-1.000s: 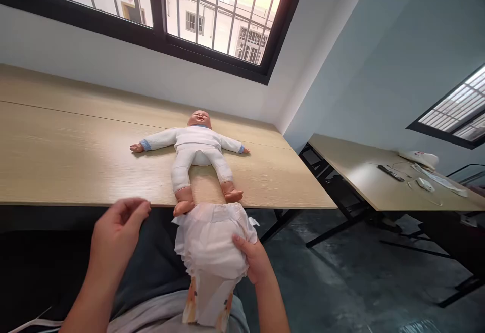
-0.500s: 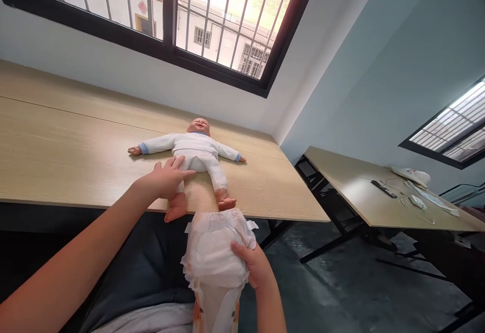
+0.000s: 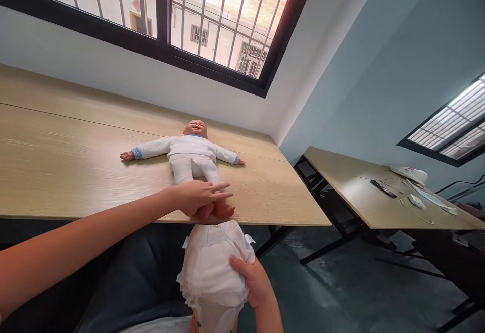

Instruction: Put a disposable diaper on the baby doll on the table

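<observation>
On its back on the wooden table lies a baby doll (image 3: pixel 195 146) in a white top with blue cuffs and white trousers, arms spread, feet near the front edge. Across its lower legs reaches my left hand (image 3: pixel 199 196), taking hold of both legs close together; two fingers stretch over the far leg, and the thumb side is partly hidden. Below the table edge, my right hand (image 3: pixel 255 282) grips an opened white diaper (image 3: pixel 215 262) at its right side, thumb on top. The diaper has ruffled edges and side tabs; its lower end runs out of view.
The table (image 3: pixel 68 171) stands against the wall under a barred window (image 3: pixel 223 19). At the right, a second table (image 3: pixel 341 181) carries a black remote (image 3: pixel 383 189), a white power strip (image 3: pixel 417 201), cables and a white cloth-like item (image 3: pixel 409 175). A gap separates the tables.
My left hand has moved right and down from the doll's thigh to its lower legs. The doll's spread legs are now together. The diaper has dropped slightly in my right hand.
</observation>
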A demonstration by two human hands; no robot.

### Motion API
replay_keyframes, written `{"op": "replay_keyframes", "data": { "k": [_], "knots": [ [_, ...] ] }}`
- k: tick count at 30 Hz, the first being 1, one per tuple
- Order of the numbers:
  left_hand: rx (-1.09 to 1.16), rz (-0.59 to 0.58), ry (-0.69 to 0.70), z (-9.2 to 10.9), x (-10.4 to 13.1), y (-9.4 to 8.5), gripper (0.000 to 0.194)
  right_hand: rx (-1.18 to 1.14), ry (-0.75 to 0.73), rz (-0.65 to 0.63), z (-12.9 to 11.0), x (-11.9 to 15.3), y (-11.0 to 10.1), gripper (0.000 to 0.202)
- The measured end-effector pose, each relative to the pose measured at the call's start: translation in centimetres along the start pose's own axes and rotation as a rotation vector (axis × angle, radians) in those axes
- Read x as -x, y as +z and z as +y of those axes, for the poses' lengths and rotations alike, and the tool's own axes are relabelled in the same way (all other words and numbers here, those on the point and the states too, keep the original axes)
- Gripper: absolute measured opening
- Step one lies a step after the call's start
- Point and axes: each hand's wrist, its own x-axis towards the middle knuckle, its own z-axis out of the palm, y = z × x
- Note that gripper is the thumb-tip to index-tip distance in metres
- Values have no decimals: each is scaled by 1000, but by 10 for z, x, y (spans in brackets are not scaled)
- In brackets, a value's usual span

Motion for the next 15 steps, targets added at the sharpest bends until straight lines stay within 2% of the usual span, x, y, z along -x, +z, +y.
{"op": "replay_keyframes", "data": {
  "k": [2,6,8,10,13,15],
  "knots": [
    [54,-42,2,-2,-12,4,114,0,6,-15,-4,-1,4,97],
    [125,-22,-88,-9,-27,7,58,4,25,-52,-16,-1,18,94],
    [172,14,-143,-12,-30,4,43,8,42,-76,-26,-3,28,90],
    [222,66,-188,-16,-29,-3,40,14,57,-110,-37,-8,39,85],
    [275,158,-208,-26,-25,-23,46,12,59,-155,-53,-27,55,77],
    [327,303,-259,-38,-23,-43,46,-1,57,-164,-63,-45,65,75]
  ]
}}
